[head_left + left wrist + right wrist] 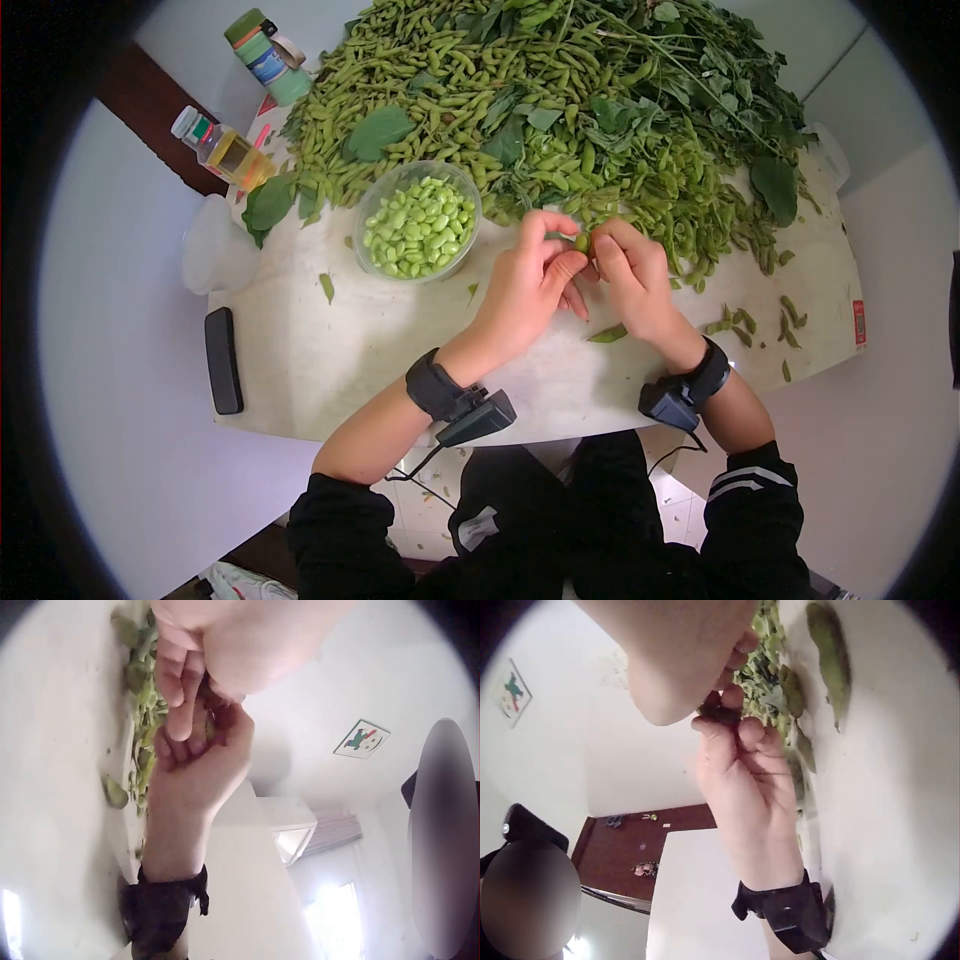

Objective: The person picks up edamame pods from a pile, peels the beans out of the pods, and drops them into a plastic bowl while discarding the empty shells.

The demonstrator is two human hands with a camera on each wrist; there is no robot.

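Observation:
Over the near part of the table, my left hand point(522, 290) and right hand point(637, 278) meet at the fingertips around a small green edamame pod point(582, 242). Both hands pinch it with thumb and fingers, which cover much of it. In the right wrist view the pod point(721, 714) appears dark between the fingertips. Just left of the hands stands a clear round tub point(364, 262) with pale green shelled beans point(415, 228). A single pod point(608, 334) lies on the table below the hands.
A large heap of pods point(440, 95) with leafy stems point(720, 90) spreads across the far side. Loose pods point(742, 320) lie at right. Along the left are a green flask point(268, 62), an oil bottle point(228, 152), a translucent container point(215, 250) and a black case point(223, 360).

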